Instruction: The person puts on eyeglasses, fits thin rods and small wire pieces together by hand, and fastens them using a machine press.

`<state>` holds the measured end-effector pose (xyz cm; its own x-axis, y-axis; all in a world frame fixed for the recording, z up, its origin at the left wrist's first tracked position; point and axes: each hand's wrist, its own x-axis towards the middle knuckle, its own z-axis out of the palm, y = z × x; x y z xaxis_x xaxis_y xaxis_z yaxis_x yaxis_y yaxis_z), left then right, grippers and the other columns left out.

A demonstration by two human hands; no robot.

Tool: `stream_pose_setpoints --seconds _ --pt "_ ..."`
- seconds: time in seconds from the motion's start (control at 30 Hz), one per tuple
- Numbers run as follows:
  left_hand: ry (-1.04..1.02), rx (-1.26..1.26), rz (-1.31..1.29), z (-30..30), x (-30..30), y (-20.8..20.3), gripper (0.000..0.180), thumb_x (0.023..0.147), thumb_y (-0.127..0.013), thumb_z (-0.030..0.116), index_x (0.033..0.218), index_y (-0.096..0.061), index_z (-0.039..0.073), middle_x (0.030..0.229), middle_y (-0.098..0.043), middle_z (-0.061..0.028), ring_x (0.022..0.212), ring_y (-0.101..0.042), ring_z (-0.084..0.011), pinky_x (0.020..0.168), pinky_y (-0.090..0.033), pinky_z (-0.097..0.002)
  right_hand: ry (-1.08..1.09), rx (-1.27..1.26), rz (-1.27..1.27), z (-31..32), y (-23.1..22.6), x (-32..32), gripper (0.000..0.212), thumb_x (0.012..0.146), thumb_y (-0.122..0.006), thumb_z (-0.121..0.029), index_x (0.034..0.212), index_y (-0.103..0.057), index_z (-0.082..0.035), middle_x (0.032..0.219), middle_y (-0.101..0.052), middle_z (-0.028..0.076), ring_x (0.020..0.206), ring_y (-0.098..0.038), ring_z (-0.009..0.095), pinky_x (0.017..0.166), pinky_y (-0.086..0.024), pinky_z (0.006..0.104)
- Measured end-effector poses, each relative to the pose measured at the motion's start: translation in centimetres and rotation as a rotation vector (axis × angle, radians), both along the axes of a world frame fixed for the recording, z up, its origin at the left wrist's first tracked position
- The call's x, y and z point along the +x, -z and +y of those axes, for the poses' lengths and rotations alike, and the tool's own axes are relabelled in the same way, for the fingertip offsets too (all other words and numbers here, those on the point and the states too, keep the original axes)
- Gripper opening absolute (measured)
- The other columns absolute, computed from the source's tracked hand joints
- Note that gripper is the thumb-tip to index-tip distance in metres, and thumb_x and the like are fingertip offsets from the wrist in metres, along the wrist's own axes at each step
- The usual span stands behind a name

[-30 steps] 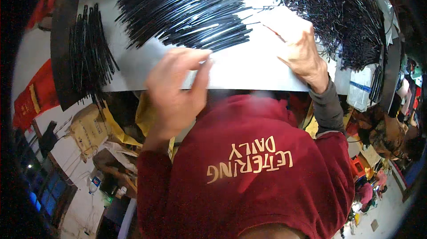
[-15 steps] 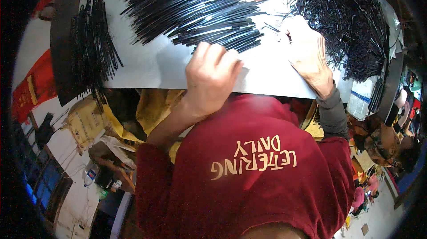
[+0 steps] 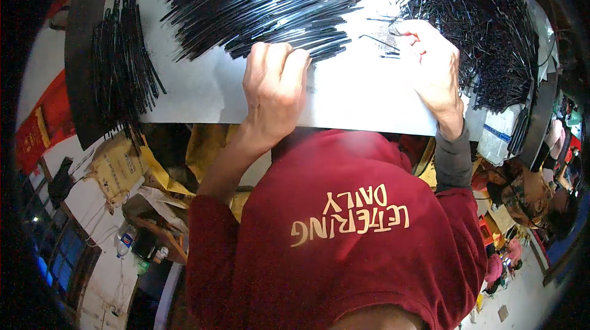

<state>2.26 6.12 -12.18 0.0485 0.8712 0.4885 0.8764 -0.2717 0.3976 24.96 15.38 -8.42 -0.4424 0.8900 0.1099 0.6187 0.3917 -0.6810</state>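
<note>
While the white tabletop (image 3: pixel 344 101) filled the upper part of the view, its near edge running just in front of the person, a maroon top (image 3: pixel 359 268) took up the lower middle (pale lettering, upside down from this angle, crossed it). On the tabletop, toward the far side and left of centre, lay a broad spread of long black strips (image 3: pixel 258 7), roughly side by side and slanting. To its right stood a tangled heap of short black pieces (image 3: pixel 476 29), and well apart at the left end lay a smaller bundle of black strips (image 3: pixel 125 62).

Of the two hands, the left hand (image 3: pixel 275 89) sat knuckles up at the near edge of the long strips, its fingers curled under; whether they held one, I could not tell. The right hand (image 3: pixel 437 69) was bent near the heap, thumb and forefinger drawn close together; whether a piece was pinched there, I could not tell. Below the heap was a white packet (image 3: pixel 499 132) with a blue band. Smallest were a few loose thin black pieces (image 3: pixel 380 42), just beside the right fingertips.
</note>
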Motion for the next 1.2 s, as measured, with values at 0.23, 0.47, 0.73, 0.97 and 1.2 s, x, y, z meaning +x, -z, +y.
stream_pose_setpoints --seconds 0.23,0.47,0.73,0.97,1.2 --pt "-0.011 -0.075 -0.078 -0.6 0.8 -0.9 0.026 0.063 -0.078 0.004 0.084 -0.064 0.005 0.083 -0.056 -0.0091 0.079 -0.052 -0.0278 0.069 -0.042 -0.0389 0.013 -0.003 0.015 -1.4 0.1 -0.2 0.015 0.082 -0.064 -0.001 0.097 -0.067 -0.001 0.076 -0.062 0.002 0.058 -0.046 0.005 0.051 -0.038 0.0203" --pt "0.105 -0.211 -0.098 -0.7 -0.4 -1.2 0.027 0.061 -0.078 0.007 0.084 -0.067 0.008 0.083 -0.054 -0.0071 0.081 -0.05 -0.0274 0.073 -0.039 -0.0384 -0.051 -0.106 0.007 -2.3 1.7 1.2 0.035 0.072 -0.067 -0.015 0.105 -0.064 -0.001 0.08 -0.061 0.012 0.062 -0.055 0.024 0.061 -0.044 0.0359" --pt "0.062 -0.032 -0.05 -1.4 0.1 -0.1 0.026 0.06 -0.077 0.005 0.085 -0.068 0.007 0.087 -0.058 -0.0058 0.084 -0.052 -0.0253 0.074 -0.039 -0.0379 -0.066 -0.027 -0.069 -3.0 1.8 1.0 0.017 0.081 -0.066 -0.003 0.097 -0.068 0.0 0.08 -0.066 0.006 0.061 -0.055 0.009 0.055 -0.044 0.0225" --pt "0.07 0.045 -0.108 -1.2 0.3 -0.8 0.023 0.063 -0.076 0.005 0.084 -0.067 0.005 0.081 -0.059 -0.006 0.08 -0.054 -0.0258 0.073 -0.039 -0.0377 -0.016 -0.085 -0.032 -3.3 2.0 0.7 0.019 0.08 -0.067 -0.003 0.098 -0.069 0.0 0.079 -0.065 0.006 0.059 -0.053 0.009 0.055 -0.044 0.0223" --pt "0.146 -0.003 -0.175 -2.0 -0.1 -1.5 0.02 0.069 -0.072 -0.004 0.087 -0.065 0.001 0.082 -0.062 -0.0117 0.076 -0.059 -0.0297 0.069 -0.046 -0.0366 0.039 -0.114 -0.051 -3.0 1.6 0.5 0.018 0.082 -0.067 -0.004 0.099 -0.069 0.0 0.08 -0.066 0.006 0.063 -0.055 0.009 0.057 -0.045 0.0228"
